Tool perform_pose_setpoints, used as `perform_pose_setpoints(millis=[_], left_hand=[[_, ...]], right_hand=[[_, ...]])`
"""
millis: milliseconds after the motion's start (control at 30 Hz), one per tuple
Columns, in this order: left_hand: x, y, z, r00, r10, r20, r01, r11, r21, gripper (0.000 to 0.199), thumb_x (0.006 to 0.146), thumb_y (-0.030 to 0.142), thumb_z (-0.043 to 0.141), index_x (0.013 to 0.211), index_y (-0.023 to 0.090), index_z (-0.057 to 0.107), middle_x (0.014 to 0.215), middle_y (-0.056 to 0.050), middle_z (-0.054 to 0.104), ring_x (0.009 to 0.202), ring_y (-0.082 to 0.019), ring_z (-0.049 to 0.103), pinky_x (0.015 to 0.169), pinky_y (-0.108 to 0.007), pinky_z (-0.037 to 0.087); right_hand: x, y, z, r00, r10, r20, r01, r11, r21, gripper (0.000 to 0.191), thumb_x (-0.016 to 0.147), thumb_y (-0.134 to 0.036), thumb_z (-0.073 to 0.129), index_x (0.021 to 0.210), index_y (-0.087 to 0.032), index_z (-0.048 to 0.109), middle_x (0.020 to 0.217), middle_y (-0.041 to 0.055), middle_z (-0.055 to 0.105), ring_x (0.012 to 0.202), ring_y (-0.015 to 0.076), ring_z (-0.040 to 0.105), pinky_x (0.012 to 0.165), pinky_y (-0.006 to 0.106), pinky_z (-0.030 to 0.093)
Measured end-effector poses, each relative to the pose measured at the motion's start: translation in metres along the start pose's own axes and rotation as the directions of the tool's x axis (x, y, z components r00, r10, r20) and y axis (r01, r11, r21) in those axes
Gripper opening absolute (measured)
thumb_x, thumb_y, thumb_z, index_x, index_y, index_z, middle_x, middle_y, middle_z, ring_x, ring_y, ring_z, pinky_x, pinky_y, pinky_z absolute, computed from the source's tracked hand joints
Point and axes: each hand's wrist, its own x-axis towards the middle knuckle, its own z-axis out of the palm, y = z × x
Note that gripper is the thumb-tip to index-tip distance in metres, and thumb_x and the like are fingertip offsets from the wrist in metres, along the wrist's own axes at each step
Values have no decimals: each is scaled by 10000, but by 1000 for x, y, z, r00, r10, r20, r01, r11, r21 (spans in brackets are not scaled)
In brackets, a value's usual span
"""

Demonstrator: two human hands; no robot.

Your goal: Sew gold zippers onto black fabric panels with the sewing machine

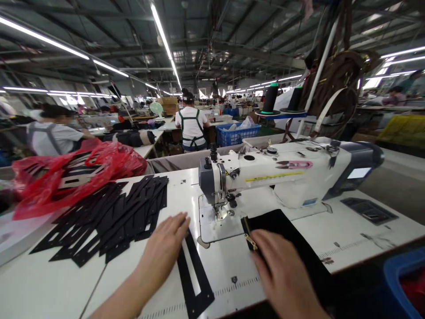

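My left hand (pixel 166 243) lies over the upper end of a black slotted piece (pixel 195 283), fingers together and pointing away from me; what is under the fingertips is hidden. My right hand (pixel 280 266) is closed at the left edge of a black fabric panel (pixel 292 235), beside a gold zipper pull (pixel 250 241). Its fingertips are partly hidden. Behind both hands stands a white sewing machine (pixel 259 173), its needle area between and beyond them. Many similar black slotted pieces (pixel 116 217) lie in an overlapping pile to the left.
A red plastic bag (pixel 109 161) of pieces sits at the back left. Pink snips (pixel 295 165) rest on the machine. Thread cones (pixel 270 98) stand behind it. A blue bin (pixel 395 279) is at the lower right. Two people work ahead, beyond a blue basket (pixel 235 135) and tables.
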Motion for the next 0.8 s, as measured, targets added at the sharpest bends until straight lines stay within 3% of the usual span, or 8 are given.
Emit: perform_pose_setpoints(millis=[100,233,333,433,600,667,733,800], left_hand=[[-5,69,3,992,121,-42,-127,967,-222,265,902,163,438,1127,182,576,1223,-87,581,1115,-249,544,983,-453,404],[29,120,2,957,252,-143,-290,868,-404,218,922,212,448,1096,196,578,1193,-56,601,1097,-200,545,992,-397,392],[64,124,0,897,439,-52,-421,813,-403,249,873,141,494,1105,186,573,1168,-55,594,1103,-205,511,1013,-395,345],[87,117,0,802,597,20,-548,749,-372,159,856,102,505,906,193,626,998,-24,622,965,-192,541,990,-388,342],[92,116,-6,741,671,23,-625,701,-344,216,898,108,434,761,165,591,840,-43,608,817,-181,540,897,-343,397],[88,116,-16,764,644,22,-593,716,-367,171,891,102,424,823,158,571,838,-53,599,785,-179,541,825,-318,427],[81,115,-29,863,504,19,-435,764,-476,138,893,110,405,931,156,530,843,-51,593,749,-169,546,716,-274,443],[72,113,-40,969,241,47,-161,770,-618,147,913,139,365,999,166,481,799,-36,583,693,-161,545,631,-254,426]], right_hand=[[-13,77,-5,909,401,119,-364,899,-245,569,874,-577,324,897,-79,598,750,189,603,693,357,583,546,491,451],[-29,107,15,903,388,185,-369,921,-126,474,893,-527,308,809,-138,568,732,134,595,656,298,582,565,435,449],[-25,99,23,921,323,220,-334,943,13,379,907,-445,301,829,-182,563,821,105,599,798,285,571,684,428,439],[-10,95,26,921,271,279,-324,931,167,336,894,-424,328,803,-200,561,819,83,598,812,256,562,743,410,432],[18,103,16,883,213,419,-389,831,397,316,887,-464,380,811,-209,552,763,37,632,715,189,603,669,304,475],[26,109,2,859,202,470,-432,779,454,371,919,-473,316,930,-201,567,752,35,654,659,176,621,592,274,482],[27,115,-14,846,171,505,-455,723,519,525,953,-454,137,1092,-180,563,802,70,676,663,184,644,580,285,491],[19,117,-26,861,131,491,-423,720,550,629,949,-429,23,1217,-179,534,894,112,684,765,212,663,664,334,501]])
